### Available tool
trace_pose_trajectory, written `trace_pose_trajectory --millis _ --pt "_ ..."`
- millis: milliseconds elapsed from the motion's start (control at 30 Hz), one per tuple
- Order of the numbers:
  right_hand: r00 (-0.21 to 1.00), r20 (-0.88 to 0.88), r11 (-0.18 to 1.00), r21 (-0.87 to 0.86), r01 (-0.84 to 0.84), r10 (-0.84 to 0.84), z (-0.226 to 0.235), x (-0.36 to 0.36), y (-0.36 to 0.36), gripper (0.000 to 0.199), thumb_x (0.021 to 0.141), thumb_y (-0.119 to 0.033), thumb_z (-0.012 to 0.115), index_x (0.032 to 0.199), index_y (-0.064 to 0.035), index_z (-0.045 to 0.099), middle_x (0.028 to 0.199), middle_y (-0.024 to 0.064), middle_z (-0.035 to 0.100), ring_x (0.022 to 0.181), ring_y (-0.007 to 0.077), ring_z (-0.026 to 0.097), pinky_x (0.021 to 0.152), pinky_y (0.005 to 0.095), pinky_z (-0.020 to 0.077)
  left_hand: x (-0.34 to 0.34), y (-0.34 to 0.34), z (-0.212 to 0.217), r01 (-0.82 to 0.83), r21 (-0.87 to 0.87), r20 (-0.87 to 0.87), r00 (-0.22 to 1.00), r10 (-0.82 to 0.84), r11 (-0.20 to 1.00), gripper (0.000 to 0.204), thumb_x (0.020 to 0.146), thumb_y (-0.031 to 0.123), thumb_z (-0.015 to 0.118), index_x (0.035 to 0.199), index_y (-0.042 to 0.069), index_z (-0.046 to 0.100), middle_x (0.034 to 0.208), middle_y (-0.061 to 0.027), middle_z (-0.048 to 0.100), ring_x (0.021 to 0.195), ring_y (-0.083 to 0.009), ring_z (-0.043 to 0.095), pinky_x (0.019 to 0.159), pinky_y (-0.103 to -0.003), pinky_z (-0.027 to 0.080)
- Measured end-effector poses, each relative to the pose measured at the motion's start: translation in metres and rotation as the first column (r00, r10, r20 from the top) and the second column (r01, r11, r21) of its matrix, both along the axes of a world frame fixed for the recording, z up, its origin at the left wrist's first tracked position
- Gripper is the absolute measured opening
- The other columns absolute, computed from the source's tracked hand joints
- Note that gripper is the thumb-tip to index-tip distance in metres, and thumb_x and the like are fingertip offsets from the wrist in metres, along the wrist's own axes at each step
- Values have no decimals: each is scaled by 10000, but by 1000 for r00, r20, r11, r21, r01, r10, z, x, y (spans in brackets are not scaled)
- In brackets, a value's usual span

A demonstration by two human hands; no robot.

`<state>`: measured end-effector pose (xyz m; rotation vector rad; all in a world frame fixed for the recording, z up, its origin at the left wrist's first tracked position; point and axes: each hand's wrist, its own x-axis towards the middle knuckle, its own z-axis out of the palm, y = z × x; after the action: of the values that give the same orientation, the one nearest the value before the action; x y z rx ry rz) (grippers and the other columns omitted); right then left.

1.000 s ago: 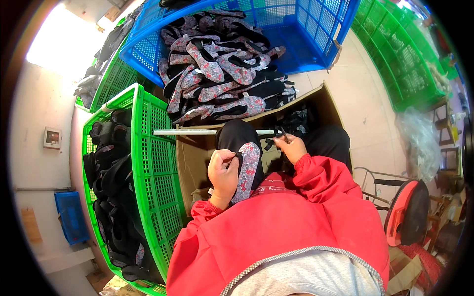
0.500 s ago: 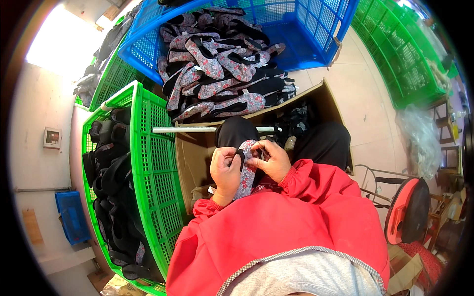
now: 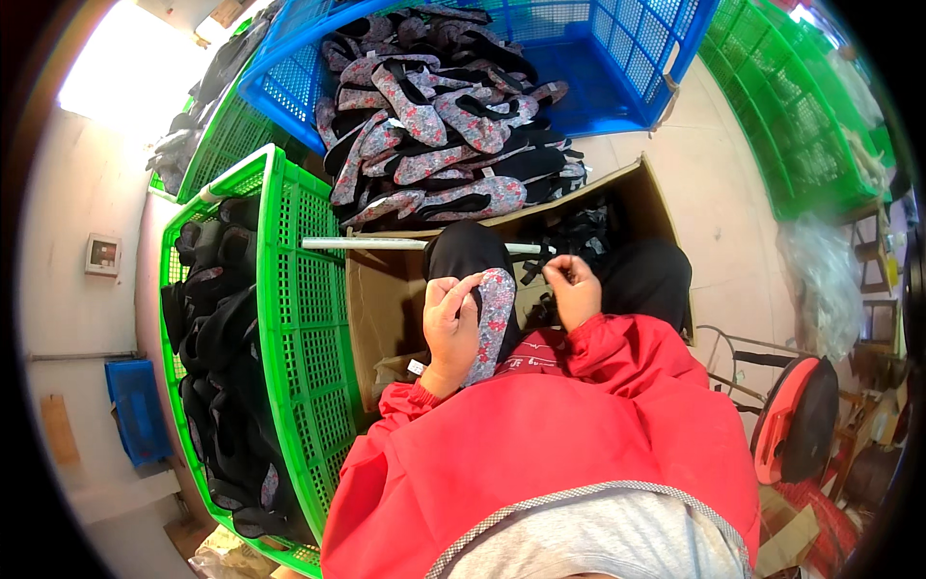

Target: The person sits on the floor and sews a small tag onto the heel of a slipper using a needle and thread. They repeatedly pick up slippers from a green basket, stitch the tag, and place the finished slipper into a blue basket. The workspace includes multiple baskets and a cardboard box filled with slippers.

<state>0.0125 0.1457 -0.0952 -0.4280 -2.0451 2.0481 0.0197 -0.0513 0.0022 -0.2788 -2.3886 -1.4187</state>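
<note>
Person in a red jacket (image 3: 540, 454) seated, looking down at lap, dark trousers. Left hand (image 3: 450, 326) is wrapped around a flowered pink-grey slipper sole (image 3: 494, 323), fingers curled over its left edge and thumb side against it; the sole stands nearly upright in front of the chest, toe end up, heel end down near the jacket cuff. Right hand (image 3: 576, 291) is just beside the sole, apart from it, fingers curled in with tips drawn together, pinching something small and dark; cannot tell for sure what it is, looks like a bit of black strap (image 3: 536, 268). Behind the hands sits an open cardboard box (image 3: 386, 299) on the floor with more black straps (image 3: 584, 232) in its far right corner. A white rod (image 3: 371, 244) lies across the box top. To the person's left a green plastic crate (image 3: 309, 318) stands close against the box, filled with black slipper pieces (image 3: 217, 338). Ahead is a blue plastic crate (image 3: 637, 58) tipped toward the person, heaped with finished flowered slippers with black straps (image 3: 434, 125). Another green crate (image 3: 227, 135) behind the first, more green crates (image 3: 801, 125) far right. Small blue crate (image 3: 135, 410) by the wall at left. Red and black round thing (image 3: 796, 420) at right, near clear plastic bags (image 3: 830, 280). Floor pale concrete (image 3: 714, 193).
</note>
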Motion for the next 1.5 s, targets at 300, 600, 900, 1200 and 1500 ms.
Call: trace_pose_trajectory --millis 300,600,900,1200,1500 --pt "978 34 976 -90 -200 204 55 22 -9 318 1019 -248 538 1213 -3 482 921 86 649 847 145 621 802 289 488 -1 -1 -8 -27 36 71 997 24 999 328 829 -186 534 1020 34 686 959 -51 540 805 -137 521 709 -223 415" --pt "923 -21 920 92 -381 385 75 60 -50 347 919 -211 695 1167 -41 523 1038 143 661 949 255 661 834 338 505 -2 10 -10 -74 147 206 978 43 986 265 851 -148 522 1011 18 650 937 -96 573 869 -208 591 778 -282 473" --pt "949 -11 929 209 -305 314 64 53 -58 324 926 -238 677 1129 -30 535 1019 190 670 935 351 674 792 385 520 -1 15 -11 -29 131 210 978 1 991 268 910 -142 449 1060 4 616 1012 -40 535 848 -85 542 766 -219 448" --pt "966 -18 947 201 -251 259 61 49 -65 297 949 -247 642 1120 -24 546 985 178 675 906 333 672 782 382 517 -2 18 -19 -94 164 241 969 52 982 246 860 -143 507 1004 5 642 969 -101 577 854 -214 591 768 -285 476" --pt "969 -24 950 201 -238 248 60 48 -65 286 959 -270 620 1106 -35 550 966 185 685 880 361 683 743 400 526 -4 19 -23 -40 159 197 980 8 986 244 921 -130 443 1036 -3 617 995 -35 521 826 -91 537 747 -222 449"
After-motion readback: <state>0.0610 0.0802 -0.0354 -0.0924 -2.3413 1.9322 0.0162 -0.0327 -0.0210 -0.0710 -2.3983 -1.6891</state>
